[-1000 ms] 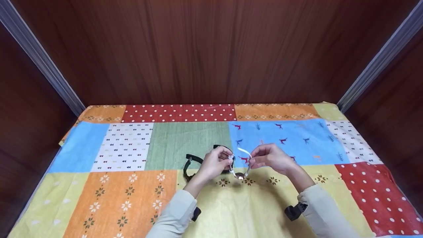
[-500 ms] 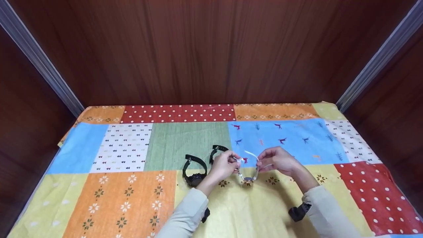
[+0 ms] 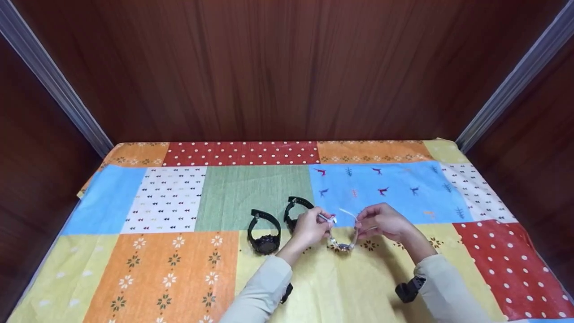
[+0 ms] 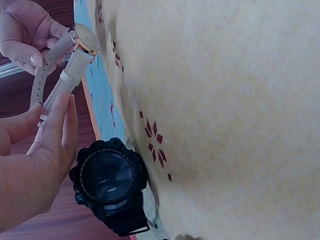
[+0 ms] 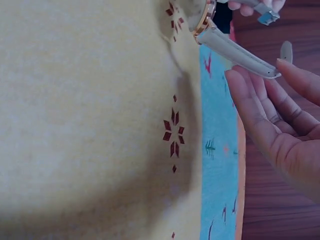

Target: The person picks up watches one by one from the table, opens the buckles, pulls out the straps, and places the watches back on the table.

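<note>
A wristwatch (image 3: pixel 344 247) with a pale strap and rose-gold case hangs face down-front between both hands, its two strap ends raised into a U. My left hand (image 3: pixel 309 228) pinches the buckle-side strap; the left wrist view shows thumb and fingers on the pale strap (image 4: pixel 75 67) near the buckle. My right hand (image 3: pixel 383 220) pinches the other strap half near its holed end, seen as a pale strap (image 5: pixel 240 56) in the right wrist view. Two black watches, one nearer (image 3: pixel 267 244) and one farther (image 3: pixel 299 201), stand left of my left hand, which partly hides the farther one.
A patchwork tablecloth (image 3: pixel 166 269) with printed motifs covers the table. Dark wood-grain panels (image 3: pixel 269 67) rise behind and at both sides. Black wrist devices (image 3: pixel 409 289) sit at the sleeve cuffs.
Both hands have shifted right and slightly nearer, carrying the pale watch along. The nearer black watch, earlier partly covered by the left hand and forearm, now shows fully.
</note>
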`<state>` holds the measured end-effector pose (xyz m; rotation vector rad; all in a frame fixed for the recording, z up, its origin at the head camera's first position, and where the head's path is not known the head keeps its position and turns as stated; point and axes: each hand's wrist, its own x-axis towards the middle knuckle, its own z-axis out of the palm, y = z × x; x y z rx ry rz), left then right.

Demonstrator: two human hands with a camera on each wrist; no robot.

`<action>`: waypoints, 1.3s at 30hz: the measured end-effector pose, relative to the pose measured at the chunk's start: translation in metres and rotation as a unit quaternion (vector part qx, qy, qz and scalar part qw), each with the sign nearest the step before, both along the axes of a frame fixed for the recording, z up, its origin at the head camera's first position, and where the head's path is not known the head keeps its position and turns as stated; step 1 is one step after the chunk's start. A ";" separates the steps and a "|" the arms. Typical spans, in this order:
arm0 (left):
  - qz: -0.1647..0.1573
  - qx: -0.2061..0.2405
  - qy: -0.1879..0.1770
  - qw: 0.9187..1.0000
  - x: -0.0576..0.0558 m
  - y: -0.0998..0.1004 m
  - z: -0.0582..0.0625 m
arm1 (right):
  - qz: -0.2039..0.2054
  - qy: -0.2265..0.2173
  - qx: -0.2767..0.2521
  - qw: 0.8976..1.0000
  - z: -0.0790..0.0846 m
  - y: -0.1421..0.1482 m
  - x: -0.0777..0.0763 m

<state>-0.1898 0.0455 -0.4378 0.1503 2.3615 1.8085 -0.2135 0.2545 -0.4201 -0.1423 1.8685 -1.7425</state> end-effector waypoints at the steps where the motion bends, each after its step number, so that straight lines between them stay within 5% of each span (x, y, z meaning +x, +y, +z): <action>1: 0.001 -0.003 0.000 1.000 0.000 0.001 -0.001 | -0.001 -0.003 -0.001 1.000 -0.001 0.001 0.000; 17: 0.016 -0.010 0.005 1.000 -0.001 0.003 -0.006 | -0.029 -0.013 0.003 0.999 -0.013 0.002 -0.001; 23: 0.012 -0.050 0.020 0.998 0.001 0.002 -0.004 | -0.050 -0.019 -0.002 0.999 -0.016 0.001 -0.001; 29: 0.001 -0.084 0.038 0.996 0.003 0.001 -0.001 | -0.058 -0.019 0.001 0.998 -0.021 0.000 -0.002; 39: -0.041 -0.072 0.000 0.997 0.005 -0.002 0.001 | -0.078 -0.025 0.004 0.997 -0.027 -0.002 -0.003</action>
